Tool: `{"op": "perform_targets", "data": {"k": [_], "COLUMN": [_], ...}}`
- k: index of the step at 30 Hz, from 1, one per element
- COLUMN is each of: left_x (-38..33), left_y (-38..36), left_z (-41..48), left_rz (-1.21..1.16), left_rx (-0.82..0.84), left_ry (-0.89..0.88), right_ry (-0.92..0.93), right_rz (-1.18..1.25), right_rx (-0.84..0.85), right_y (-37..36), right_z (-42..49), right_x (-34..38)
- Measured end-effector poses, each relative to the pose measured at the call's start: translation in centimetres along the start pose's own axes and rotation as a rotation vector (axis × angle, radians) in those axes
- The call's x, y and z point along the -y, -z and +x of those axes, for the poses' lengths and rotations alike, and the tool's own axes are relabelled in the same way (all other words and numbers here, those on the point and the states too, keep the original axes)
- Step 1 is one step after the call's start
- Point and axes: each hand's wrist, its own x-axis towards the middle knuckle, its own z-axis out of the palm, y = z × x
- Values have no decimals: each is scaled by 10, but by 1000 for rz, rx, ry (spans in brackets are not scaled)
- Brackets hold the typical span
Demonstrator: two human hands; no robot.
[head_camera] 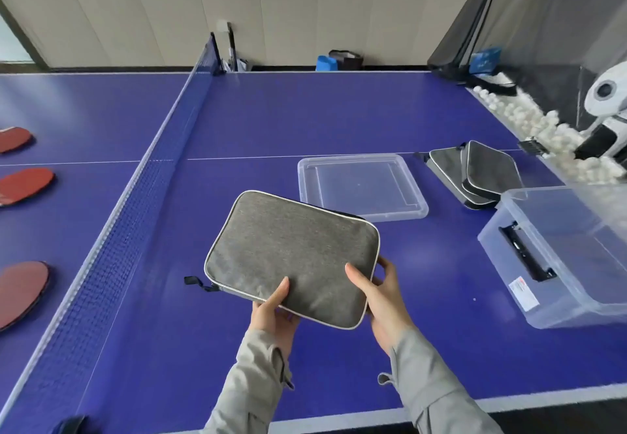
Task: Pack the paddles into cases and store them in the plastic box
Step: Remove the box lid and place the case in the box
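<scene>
- The grey fabric rectangular case with pale piping (pixel 291 254) is held above the blue table-tennis tabletop (pixel 305 115), tilted, its broad face up.
- The left hand (pixel 274 315) grips the case's near edge, thumb on top and fingers underneath.
- The right hand (pixel 380 298) grips the case's near right corner, thumb on top and fingers curled round the edge.
- A black zip pull (pixel 193 281) sticks out from the case's left corner.
- The clear plastic lid (pixel 361 187) lies flat just beyond the case.
- The clear plastic box (pixel 559 254) stands open to the right.
- A stack of grey cases (pixel 481 176) lies between the lid and the box's far side.
- 3 red paddles (pixel 25 184) lie to the left, across the net (pixel 135 196).
- White balls (pixel 529 121) line the tabletop's right edge.
</scene>
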Motion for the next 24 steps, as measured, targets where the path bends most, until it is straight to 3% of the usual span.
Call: {"op": "perform_targets", "data": {"k": [6, 13, 16, 21, 24], "left_x": [75, 104, 100, 103, 120], "left_y": [-50, -66, -78, -148, -179], "left_z": [-31, -33, -29, -35, -34], "left_rz": [151, 219, 373, 744, 870], "left_rx": [136, 232, 265, 481, 442], "left_ry": [9, -73, -137, -147, -196], "right_ry": [74, 169, 193, 193, 194], "right_rz": [137, 196, 175, 119, 84], "right_rx": [-42, -72, -69, -59, -54], "right_y": [106, 221, 270, 320, 337], "right_z": [-25, -50, -58, -57, -49], "right_x": [34, 81, 102, 130, 143]}}
